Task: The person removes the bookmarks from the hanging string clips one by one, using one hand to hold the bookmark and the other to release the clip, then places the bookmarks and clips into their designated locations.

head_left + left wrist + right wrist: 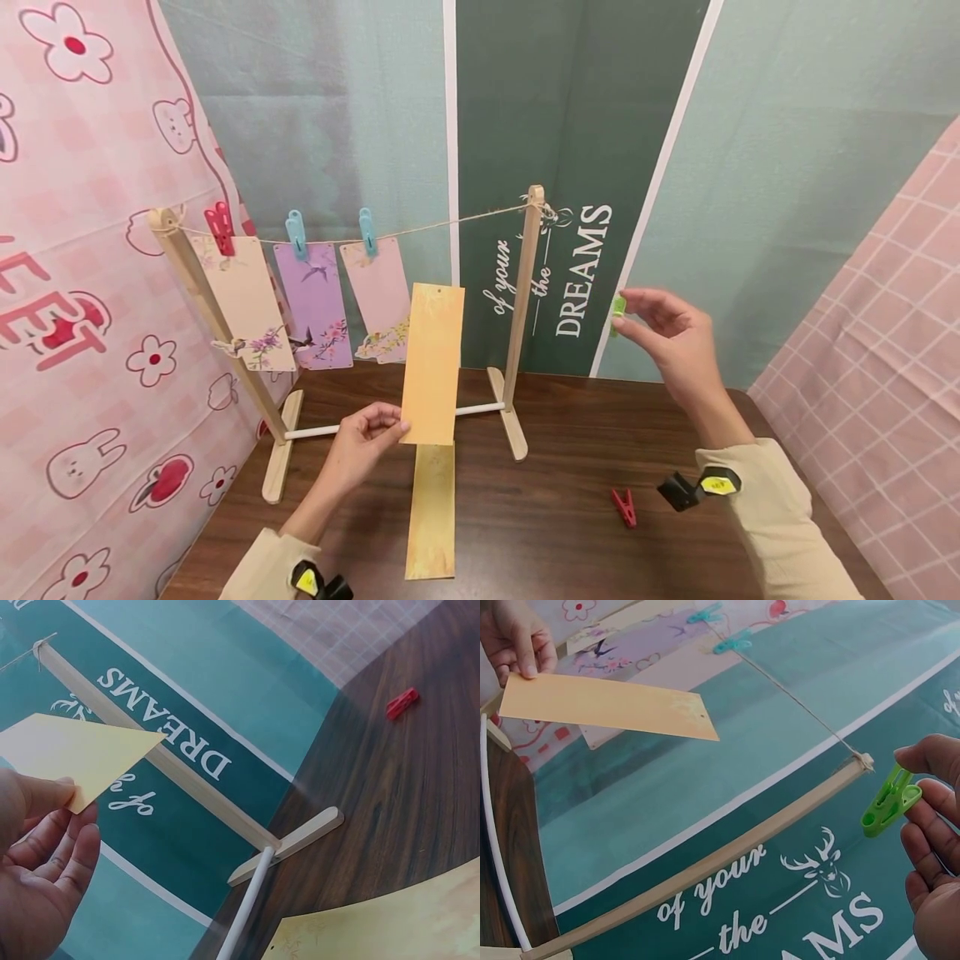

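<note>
My left hand (365,446) pinches the lower left corner of an orange-yellow card (433,367) and holds it upright above the table. In the right wrist view that card (607,706) shows a small hole near its far end. My right hand (675,346), raised right of the rack, pinches a green clothespin (891,801) by its handle end. Three cards hang from the string: a cream card (247,308) under a red clothespin (220,228), a purple card (315,304) and a pink card (378,300) under blue clothespins. Another yellow card (431,517) lies on the table.
A wooden rack with two posts (522,308) carries the string (450,223); a white rod (480,409) joins its feet. On the dark wood table (547,517) lies a red clothespin (624,508). Cloth backdrops stand behind and at both sides.
</note>
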### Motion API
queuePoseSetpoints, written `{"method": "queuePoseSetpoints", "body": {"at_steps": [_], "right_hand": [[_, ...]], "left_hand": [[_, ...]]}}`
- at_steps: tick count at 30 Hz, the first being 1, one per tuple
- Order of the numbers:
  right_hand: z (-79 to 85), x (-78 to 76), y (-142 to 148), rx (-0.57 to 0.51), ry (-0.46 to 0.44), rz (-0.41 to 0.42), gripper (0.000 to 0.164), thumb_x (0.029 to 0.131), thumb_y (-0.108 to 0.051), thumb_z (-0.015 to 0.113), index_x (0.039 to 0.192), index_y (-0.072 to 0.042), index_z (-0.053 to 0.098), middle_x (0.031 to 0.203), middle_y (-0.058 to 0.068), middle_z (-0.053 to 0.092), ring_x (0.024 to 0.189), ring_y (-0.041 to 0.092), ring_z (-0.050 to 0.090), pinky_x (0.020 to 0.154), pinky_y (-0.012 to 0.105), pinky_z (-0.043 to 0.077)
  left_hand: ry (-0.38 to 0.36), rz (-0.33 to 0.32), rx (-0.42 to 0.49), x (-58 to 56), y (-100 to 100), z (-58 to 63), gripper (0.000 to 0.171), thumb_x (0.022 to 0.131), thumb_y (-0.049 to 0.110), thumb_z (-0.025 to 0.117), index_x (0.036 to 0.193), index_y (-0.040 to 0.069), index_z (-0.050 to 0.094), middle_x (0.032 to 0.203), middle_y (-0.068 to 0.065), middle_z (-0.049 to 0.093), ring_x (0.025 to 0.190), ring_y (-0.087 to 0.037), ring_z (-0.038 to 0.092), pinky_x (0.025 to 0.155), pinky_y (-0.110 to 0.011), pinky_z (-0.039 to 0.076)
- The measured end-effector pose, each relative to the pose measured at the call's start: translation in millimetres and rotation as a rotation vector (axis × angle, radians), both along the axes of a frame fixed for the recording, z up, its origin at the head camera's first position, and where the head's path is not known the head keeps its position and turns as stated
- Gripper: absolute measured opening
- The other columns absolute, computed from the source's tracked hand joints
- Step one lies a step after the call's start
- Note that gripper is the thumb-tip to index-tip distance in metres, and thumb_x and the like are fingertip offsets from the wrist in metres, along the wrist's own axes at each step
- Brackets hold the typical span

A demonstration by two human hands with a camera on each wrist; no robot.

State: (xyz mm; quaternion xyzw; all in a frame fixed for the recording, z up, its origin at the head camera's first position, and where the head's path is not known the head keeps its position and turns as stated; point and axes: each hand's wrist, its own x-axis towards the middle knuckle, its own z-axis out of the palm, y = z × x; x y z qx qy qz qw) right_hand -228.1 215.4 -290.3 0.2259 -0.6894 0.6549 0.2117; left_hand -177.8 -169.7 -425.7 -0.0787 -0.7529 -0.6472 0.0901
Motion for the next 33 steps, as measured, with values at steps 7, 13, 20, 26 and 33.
{"method": "queuePoseSetpoints", "body": {"at_steps": [7,13,20,26,33], "right_hand": [[-5.6,5.3,8.4,-0.063,-0.014,-0.017,0.032,0.082,0.009,0.072,0.113,0.005,0.065,0.105,0.005,0.067,0.099,0.018,0.060,0.089,0.019,0.047],[-14.5,9.7,14.8,-0.084,-0.028,-0.012,0.032,0.082,0.011,0.070,0.113,0.006,0.065,0.106,0.006,0.067,0.099,0.017,0.060,0.087,0.018,0.049],[-29.0,15.2,20.2,-0.111,-0.058,-0.027,0.031,0.081,0.013,0.070,0.111,0.004,0.066,0.108,0.006,0.067,0.099,0.016,0.059,0.085,0.018,0.050],[-39.6,20.3,22.8,-0.107,-0.110,-0.080,0.031,0.082,0.010,0.071,0.111,0.001,0.067,0.111,0.006,0.066,0.109,0.016,0.058,0.089,0.017,0.047],[-51.7,25.7,26.2,-0.126,-0.143,-0.105,0.031,0.083,0.011,0.070,0.112,0.002,0.066,0.111,0.006,0.067,0.110,0.015,0.058,0.089,0.017,0.047]], "left_hand": [[-0.061,-0.020,0.038,5.6,-0.5,-3.7,0.015,0.087,-0.001,0.070,0.097,-0.009,0.063,0.080,-0.012,0.063,0.067,-0.015,0.063,0.065,-0.027,0.055],[-0.075,-0.017,0.072,8.3,-1.1,-7.4,0.014,0.087,-0.004,0.068,0.096,-0.012,0.062,0.079,-0.012,0.063,0.067,-0.015,0.063,0.066,-0.028,0.056],[-0.052,-0.027,0.077,11.3,-1.5,-10.9,0.014,0.087,-0.005,0.068,0.096,-0.012,0.062,0.079,-0.012,0.064,0.065,-0.012,0.062,0.063,-0.024,0.055],[-0.041,-0.028,0.073,15.7,-0.6,-14.0,0.014,0.086,-0.003,0.070,0.096,-0.011,0.062,0.080,-0.013,0.064,0.066,-0.012,0.062,0.063,-0.024,0.055],[-0.094,0.013,0.078,18.9,1.2,-16.9,0.013,0.085,-0.003,0.070,0.095,-0.008,0.063,0.080,-0.010,0.064,0.066,-0.014,0.063,0.063,-0.025,0.055]]}}
